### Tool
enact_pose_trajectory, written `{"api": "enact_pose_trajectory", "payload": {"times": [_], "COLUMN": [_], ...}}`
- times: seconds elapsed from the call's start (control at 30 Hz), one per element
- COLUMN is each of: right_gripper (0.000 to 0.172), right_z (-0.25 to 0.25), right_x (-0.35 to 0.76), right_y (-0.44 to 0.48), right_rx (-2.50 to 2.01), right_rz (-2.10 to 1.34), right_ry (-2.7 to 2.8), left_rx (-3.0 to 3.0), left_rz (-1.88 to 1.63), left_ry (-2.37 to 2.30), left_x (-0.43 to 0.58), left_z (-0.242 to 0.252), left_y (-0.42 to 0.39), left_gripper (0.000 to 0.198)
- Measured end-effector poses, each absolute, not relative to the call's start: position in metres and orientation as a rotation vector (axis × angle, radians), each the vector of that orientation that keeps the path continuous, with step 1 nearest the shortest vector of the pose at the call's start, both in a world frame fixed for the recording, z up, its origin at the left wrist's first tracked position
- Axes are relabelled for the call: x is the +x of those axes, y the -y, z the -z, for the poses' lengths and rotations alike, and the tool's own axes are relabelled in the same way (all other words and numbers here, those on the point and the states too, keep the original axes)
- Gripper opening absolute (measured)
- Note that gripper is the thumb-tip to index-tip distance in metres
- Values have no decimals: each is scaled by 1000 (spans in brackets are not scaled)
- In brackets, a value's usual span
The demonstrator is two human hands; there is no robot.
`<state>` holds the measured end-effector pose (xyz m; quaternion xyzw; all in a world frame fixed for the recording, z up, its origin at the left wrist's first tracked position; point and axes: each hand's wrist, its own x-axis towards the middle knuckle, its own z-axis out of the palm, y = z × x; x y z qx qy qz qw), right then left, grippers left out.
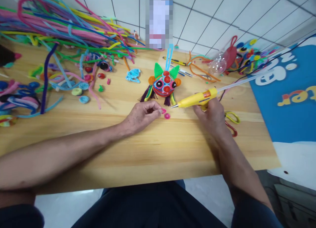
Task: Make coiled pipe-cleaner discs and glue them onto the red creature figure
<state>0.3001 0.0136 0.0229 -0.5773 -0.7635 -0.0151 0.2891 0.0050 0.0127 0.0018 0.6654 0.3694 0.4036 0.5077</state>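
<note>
My left hand (145, 115) pinches a small pink coil (164, 111) between thumb and forefinger, just above the table. A second pink coil (167, 116) lies on the wood beside those fingertips. In my right hand (211, 114) is a yellow hot glue gun (197, 98), its metal nozzle pointing left toward the pink coils. A clear glue stick runs out of its back end. Behind my hands sits a colourful pipe-cleaner animal head (165, 84) with green ears, black eyes, red coils, orange side coils and dark tassels. A light blue loop rises from its top.
Pipe cleaners (74, 27) in many colours heap at the back left, with small coiled pieces before them. A light blue pipe-cleaner shape (133, 75), a yellow cutter (174, 61) and scissors (232, 117) lie nearby. Clear plastic balls (217, 66) sit at the back right.
</note>
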Motion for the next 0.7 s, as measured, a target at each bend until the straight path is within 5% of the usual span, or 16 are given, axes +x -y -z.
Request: {"api": "enact_pose_trajectory", "payload": {"times": [0.3,0.57,0.7], "right_gripper": [29,22,35], "right_z": [-67,-16,1], "right_x": [420,501,507], "right_y": [-25,-12,-21], "right_rx": [-1895,-2133,-2158], "right_rz": [233,369,341], "right_ry": [1273,946,915], "left_rx": [1659,1662,1659], "left_rz": [-979,-976,-968], "left_ry": [-916,-912,-924], "left_x": [4,4,5], "left_z": [1,4,4], "left_y": [-13,-14,-14], "left_gripper": [21,20,21]}}
